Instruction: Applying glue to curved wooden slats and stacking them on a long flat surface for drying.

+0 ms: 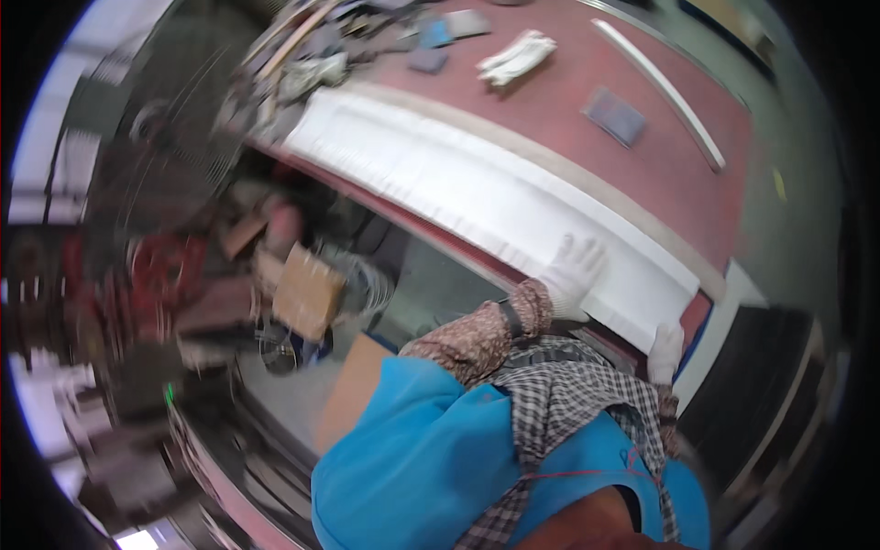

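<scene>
A long white panel (440,188) with a raised far edge lies along the near side of the red-topped table (541,115). On its surface, toward the right end, my left hand (575,270) rests flat in a white glove, fingers spread and holding nothing. My right hand (666,353), gloved in white too, is at the panel's near right corner. Its fingers are blurred, and whether they grip the edge there cannot be made out.
Farther back on the table are a bundle of white gloves or cloth (516,59), a grey square pad (615,116) and a long white strip (658,81). Scraps (367,32) pile up at the far left. A cardboard box (309,291) sits left of the table; a black slab (747,394) stands right.
</scene>
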Demonstrator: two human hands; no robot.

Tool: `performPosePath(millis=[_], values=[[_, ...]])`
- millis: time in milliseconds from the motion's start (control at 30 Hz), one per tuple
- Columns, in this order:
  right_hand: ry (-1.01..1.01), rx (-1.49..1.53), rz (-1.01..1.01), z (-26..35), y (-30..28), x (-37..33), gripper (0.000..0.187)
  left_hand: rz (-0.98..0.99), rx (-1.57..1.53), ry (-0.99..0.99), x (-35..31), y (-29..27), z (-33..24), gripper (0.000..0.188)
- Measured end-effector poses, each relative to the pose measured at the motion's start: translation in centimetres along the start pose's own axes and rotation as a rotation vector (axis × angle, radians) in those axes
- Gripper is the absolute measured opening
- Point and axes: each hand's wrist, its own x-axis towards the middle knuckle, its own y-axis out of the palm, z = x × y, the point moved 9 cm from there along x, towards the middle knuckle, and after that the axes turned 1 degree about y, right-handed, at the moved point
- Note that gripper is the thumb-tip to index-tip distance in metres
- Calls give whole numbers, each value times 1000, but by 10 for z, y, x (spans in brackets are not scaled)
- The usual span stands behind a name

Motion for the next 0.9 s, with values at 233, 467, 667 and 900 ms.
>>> performPosePath(millis=[233, 467, 667, 900], values=[[34, 50, -155, 22, -14, -10, 37, 52, 28, -18, 8, 5, -1, 124], [65, 171, -342, 24, -20, -16, 40, -81, 122, 33, 13, -11, -8, 116], [269, 814, -711, -20, 2, -54, 49, -131, 232, 88, 8, -7, -14, 119], [685, 1244, -880, -39, 111, -266, 42, -98, 307, 91, 12, 5, -9, 126]])
